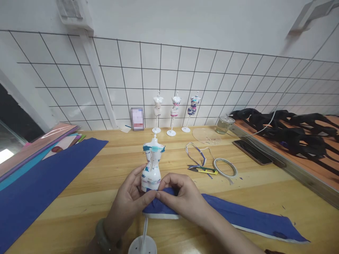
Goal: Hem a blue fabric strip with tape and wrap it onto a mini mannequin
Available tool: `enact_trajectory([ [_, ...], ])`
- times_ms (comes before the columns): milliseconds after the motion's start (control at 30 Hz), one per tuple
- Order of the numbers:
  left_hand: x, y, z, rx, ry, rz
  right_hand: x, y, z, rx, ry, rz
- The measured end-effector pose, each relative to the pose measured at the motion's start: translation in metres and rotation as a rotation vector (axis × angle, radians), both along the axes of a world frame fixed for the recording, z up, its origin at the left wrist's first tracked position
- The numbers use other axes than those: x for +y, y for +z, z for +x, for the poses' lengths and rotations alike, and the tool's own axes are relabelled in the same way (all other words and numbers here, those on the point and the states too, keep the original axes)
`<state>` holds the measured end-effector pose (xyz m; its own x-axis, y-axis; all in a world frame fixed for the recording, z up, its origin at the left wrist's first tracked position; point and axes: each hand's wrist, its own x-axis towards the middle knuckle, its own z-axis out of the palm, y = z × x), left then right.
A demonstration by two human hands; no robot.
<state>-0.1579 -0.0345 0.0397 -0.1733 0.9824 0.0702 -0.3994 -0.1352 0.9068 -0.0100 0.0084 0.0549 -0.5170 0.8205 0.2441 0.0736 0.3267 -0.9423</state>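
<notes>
A white miniature dress form (154, 165), smeared with teal and purple scraps, stands upright on a thin rod with a round base. My left hand (127, 199) is closed around its lower torso from the left, the thumb pressing at the front of the hip edge. Between thumb and forefinger, my right hand (182, 195) pinches the upper edge of a blue strip with a white border (243, 213), which looks like thin paper. Part of this strip lies against the bottom of the torso in small folds; the rest trails right across the table under my right forearm.
Behind stand three more dress forms (175, 106) and a phone (137, 119). Yellow thread snips (206, 170), a tape roll (225, 168) and a glass jar (225, 125) are on the right, near a dark phone (252, 152). A large blue sheet (50, 183) covers the left side.
</notes>
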Motion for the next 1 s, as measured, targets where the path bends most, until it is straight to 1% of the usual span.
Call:
enact_trajectory([
  [100,0.000,0.002,-0.002,0.026,0.001,-0.032,0.000,0.000,0.000,-0.033,-0.012,0.075],
  [167,0.001,0.002,-0.005,0.044,-0.025,-0.080,0.000,0.002,0.002,-0.055,-0.048,0.201],
  [267,0.003,0.003,-0.008,0.052,-0.026,-0.147,-0.003,0.006,0.006,-0.064,-0.090,0.490],
  [333,0.003,0.003,-0.009,0.050,0.002,-0.169,-0.006,0.007,0.008,-0.099,-0.056,0.712],
  [433,0.004,0.003,-0.009,0.060,0.027,-0.201,-0.012,0.005,0.005,-0.245,0.002,1.023],
  [500,0.004,0.002,-0.008,0.063,0.023,-0.213,-0.015,0.002,0.001,-0.336,-0.011,1.148],
  [567,0.005,0.003,-0.008,0.068,0.012,-0.209,-0.017,0.000,-0.003,-0.369,-0.023,1.204],
  [667,0.005,0.005,-0.008,0.061,-0.003,-0.203,-0.019,0.001,-0.005,-0.333,0.005,1.236],
  [767,0.004,0.008,-0.009,-0.001,-0.003,-0.210,-0.020,0.003,-0.005,-0.303,0.034,1.256],
  [900,0.004,0.008,-0.010,-0.044,0.007,-0.203,-0.020,-0.001,-0.004,-0.301,0.078,1.234],
  [1000,0.004,0.006,-0.013,-0.006,0.008,-0.164,-0.019,-0.006,-0.002,-0.178,0.074,1.179],
])
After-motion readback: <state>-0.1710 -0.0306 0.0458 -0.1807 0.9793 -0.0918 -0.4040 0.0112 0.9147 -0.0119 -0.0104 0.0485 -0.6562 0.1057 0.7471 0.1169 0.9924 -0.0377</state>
